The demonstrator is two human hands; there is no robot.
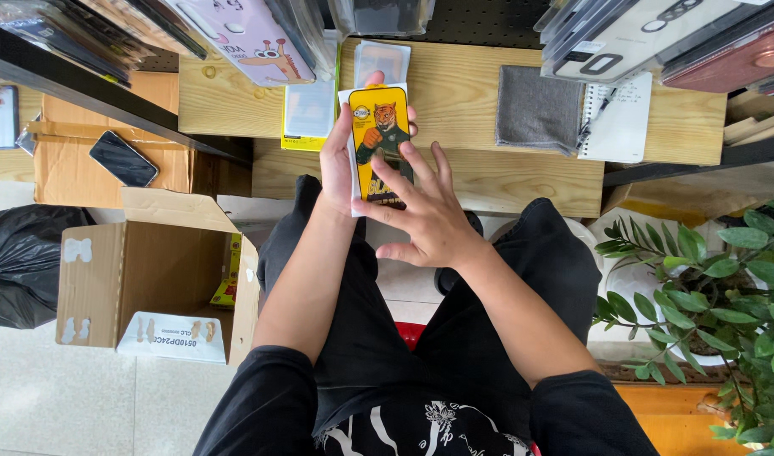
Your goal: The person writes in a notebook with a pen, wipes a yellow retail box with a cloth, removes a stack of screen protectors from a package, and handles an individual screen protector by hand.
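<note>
My left hand [339, 165] grips a flat yellow package [379, 135] with a cartoon tiger on its front, holding it upright over my lap. My right hand [426, 215] rests against the lower front of the package, fingers spread, thumb and fingertips touching its face and right edge. Both forearms reach out from black sleeves. I am seated, with black trousers below the hands.
A wooden desk [471, 93] lies ahead with a grey cloth [536, 108], a spiral notebook [623, 122] and more flat packets [312, 105]. An open cardboard box [154, 279] stands at left by a black bag [15, 266]. A potted plant [725, 287] is at right.
</note>
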